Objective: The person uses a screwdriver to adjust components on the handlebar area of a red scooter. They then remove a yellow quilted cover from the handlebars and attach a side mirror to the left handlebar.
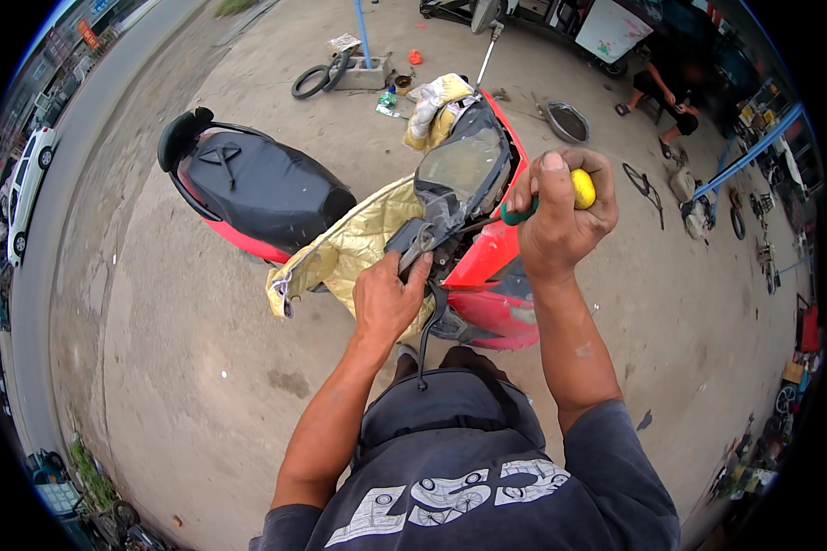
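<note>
My right hand point(568, 216) is closed round the yellow and green handle of a screwdriver point(583, 189), raised by the scooter's front. Its dark shaft points left toward the opened handlebar area, where the tip is hard to make out. My left hand point(388, 296) grips a dark grey handlebar part point(416, 241), thumb and fingers on either side. The red scooter point(482, 262) stands before me, its dashboard cover point(464, 174) dusty and its inner parts partly exposed. A yellow quilted apron point(354, 248) hangs over the front, with a padded glove cover point(436, 106) on the far handlebar.
The black seat point(266, 188) extends to the left. Beyond lie tyres point(312, 81), a concrete block by a blue pole point(363, 72) and a round basin point(568, 122). A person point(673, 96) sits at the upper right. Loose parts line the right edge; a white car point(29, 193) is far left.
</note>
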Motion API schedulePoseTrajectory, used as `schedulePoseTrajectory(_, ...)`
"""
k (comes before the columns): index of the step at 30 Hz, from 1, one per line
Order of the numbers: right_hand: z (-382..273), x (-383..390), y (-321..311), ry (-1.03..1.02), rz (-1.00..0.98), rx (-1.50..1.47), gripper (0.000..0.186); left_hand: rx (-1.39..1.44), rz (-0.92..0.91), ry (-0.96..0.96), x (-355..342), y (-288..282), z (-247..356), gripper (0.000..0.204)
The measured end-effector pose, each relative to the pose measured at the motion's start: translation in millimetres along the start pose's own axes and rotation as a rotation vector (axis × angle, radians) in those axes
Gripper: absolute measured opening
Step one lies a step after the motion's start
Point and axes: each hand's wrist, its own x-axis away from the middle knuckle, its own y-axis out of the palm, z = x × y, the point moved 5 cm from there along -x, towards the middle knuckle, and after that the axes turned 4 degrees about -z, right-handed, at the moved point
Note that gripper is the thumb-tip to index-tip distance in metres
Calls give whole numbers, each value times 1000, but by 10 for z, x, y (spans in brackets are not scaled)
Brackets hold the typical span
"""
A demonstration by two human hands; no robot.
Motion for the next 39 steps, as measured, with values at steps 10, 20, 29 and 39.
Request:
schedulePoseTrajectory(10, 42, 56, -27, -11, -6, -14, 13, 28, -53, -49, -7, -5, -10, 50)
schedulePoseTrajectory(20, 58, 27, 83, -38, -304, -134, 17, 33, -60, -51, -10, -6, -22, 49)
schedulePoseTrajectory(29, 167, -50, 361, -82, -370, 85, 16, 111, -24, -71, -3, -21, -51, 45)
schedulePoseTrajectory(39, 318, -215, 479, 110, -531, -45, 19, 105, 25, -141, -3, -17, -94, 46)
